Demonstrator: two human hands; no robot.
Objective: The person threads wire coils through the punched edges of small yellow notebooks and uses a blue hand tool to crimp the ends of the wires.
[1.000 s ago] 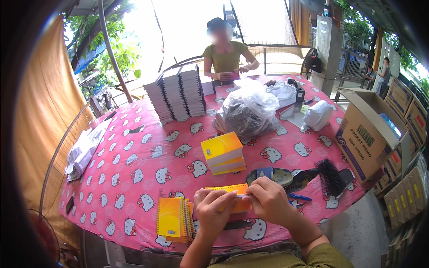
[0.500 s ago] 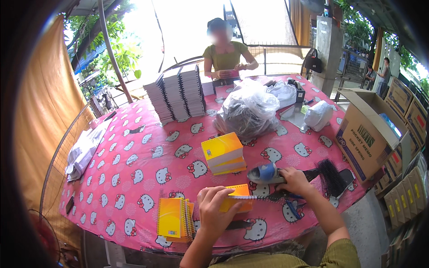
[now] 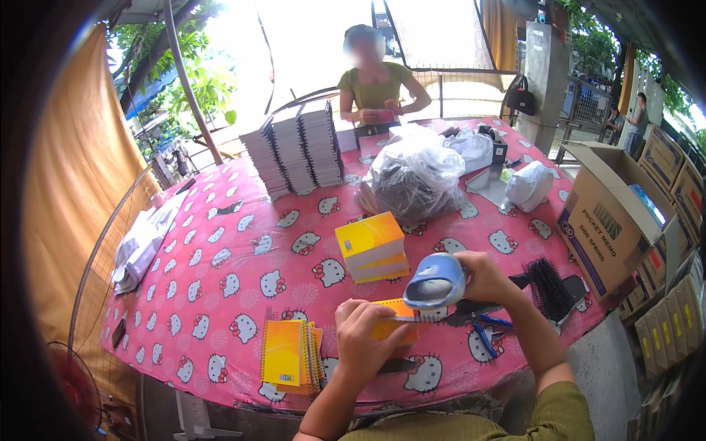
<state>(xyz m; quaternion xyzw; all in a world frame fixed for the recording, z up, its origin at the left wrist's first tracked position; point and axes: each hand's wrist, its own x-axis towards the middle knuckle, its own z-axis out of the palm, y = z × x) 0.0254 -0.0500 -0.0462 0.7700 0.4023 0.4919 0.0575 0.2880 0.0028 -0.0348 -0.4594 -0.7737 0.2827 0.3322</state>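
Observation:
My left hand (image 3: 362,332) is closed on a small orange notebook (image 3: 397,306), its spine edge facing right. My right hand (image 3: 487,279) grips a rounded blue-grey tool (image 3: 435,281) with a pale hollow in its front, raised just above the spine; its exact kind is unclear. Cutting pliers with blue handles (image 3: 484,339) lie on the table below my right hand. Left of my left hand is a pile of yellow-orange spiral notebooks (image 3: 282,351). Beyond my hands stands a stack of yellow notebooks (image 3: 371,246). Black spiral coils (image 3: 546,290) lie right of my right hand.
Tall stacks of spiral-bound pads (image 3: 301,151) and a clear plastic bag (image 3: 412,176) stand farther back on the pink tablecloth (image 3: 198,294). An open cardboard box (image 3: 599,220) is at the right. Across the table a person (image 3: 379,88) holds a small pink item.
My right hand has lifted and tilted the blue-grey tool, turning its hollow front toward me. The pliers now show more fully. My left hand stays on the notebook.

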